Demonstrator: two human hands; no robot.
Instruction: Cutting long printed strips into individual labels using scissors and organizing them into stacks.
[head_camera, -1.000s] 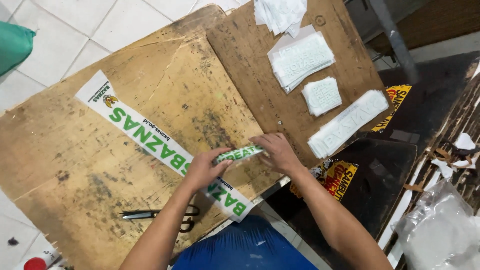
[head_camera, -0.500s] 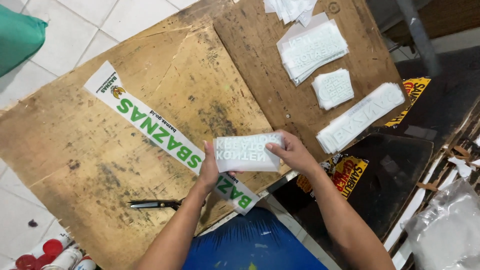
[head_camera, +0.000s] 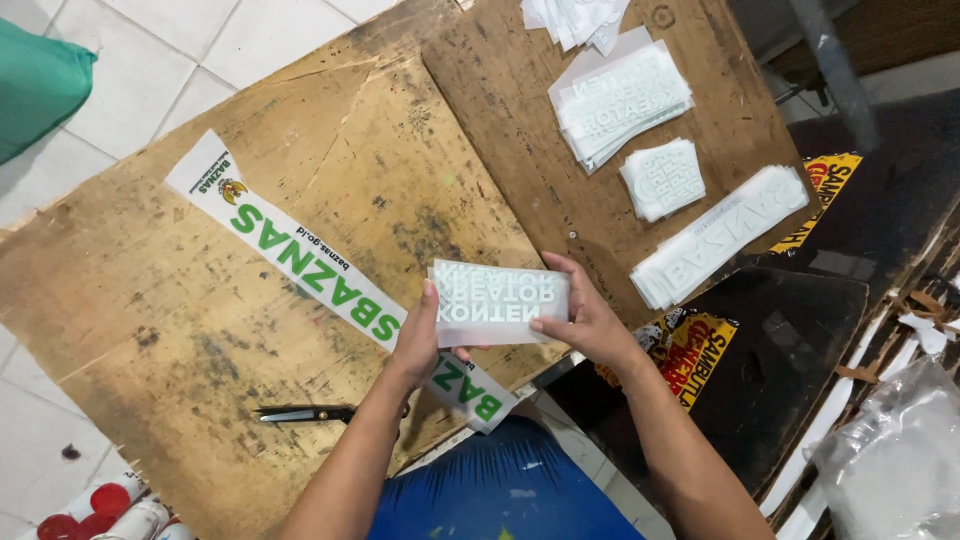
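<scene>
Hands left (head_camera: 418, 345) and right (head_camera: 585, 320) pinch opposite ends of one translucent white-lettered transfer sheet (head_camera: 498, 303); finished white stacks (head_camera: 620, 100) lie right; long green-lettered strip (head_camera: 300, 265) remains uncut.

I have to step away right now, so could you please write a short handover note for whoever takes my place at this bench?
Left hand and right hand hold a clear sheet with white lettering by its two ends, above the board.
A long white strip with green lettering lies diagonally on the worn wooden board; scissors lie nearer the board's front edge.
Stacks of white lettered sheets sit on the darker board at the far right.
Done: one sheet picked up.
Left: the held sheet is not yet laid down.
</scene>
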